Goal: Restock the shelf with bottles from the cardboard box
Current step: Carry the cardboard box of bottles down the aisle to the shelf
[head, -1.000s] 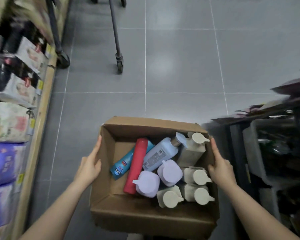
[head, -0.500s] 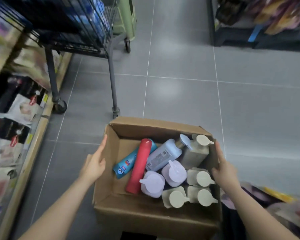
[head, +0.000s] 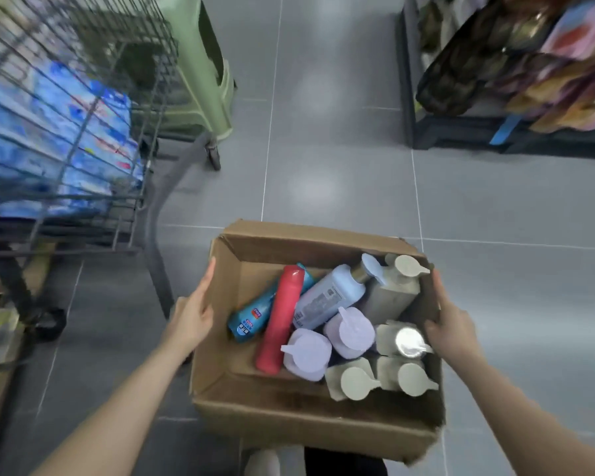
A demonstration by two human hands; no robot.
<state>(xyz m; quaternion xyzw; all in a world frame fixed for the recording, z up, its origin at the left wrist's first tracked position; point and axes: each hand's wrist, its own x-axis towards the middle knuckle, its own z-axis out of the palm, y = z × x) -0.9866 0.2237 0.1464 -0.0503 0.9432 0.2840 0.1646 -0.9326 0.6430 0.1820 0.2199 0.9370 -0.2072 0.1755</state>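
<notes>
Both hands, left grip and right grip, flat-fingered against cardboard box sides, I'm carrying bottles; next needs reaching shelf.

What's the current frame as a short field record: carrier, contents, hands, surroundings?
carrier: cardboard box, flaps open, held above the grey floor
left hand: flat against the box's left wall, fingers straight
right hand: on the box's right wall
lying bottles: red bottle, teal bottle, pale blue bottle
upright bottles: two lilac pump bottles, beige pump bottles
left of box: wire cart with blue packs
far left: green stool
far right: shelf
</notes>
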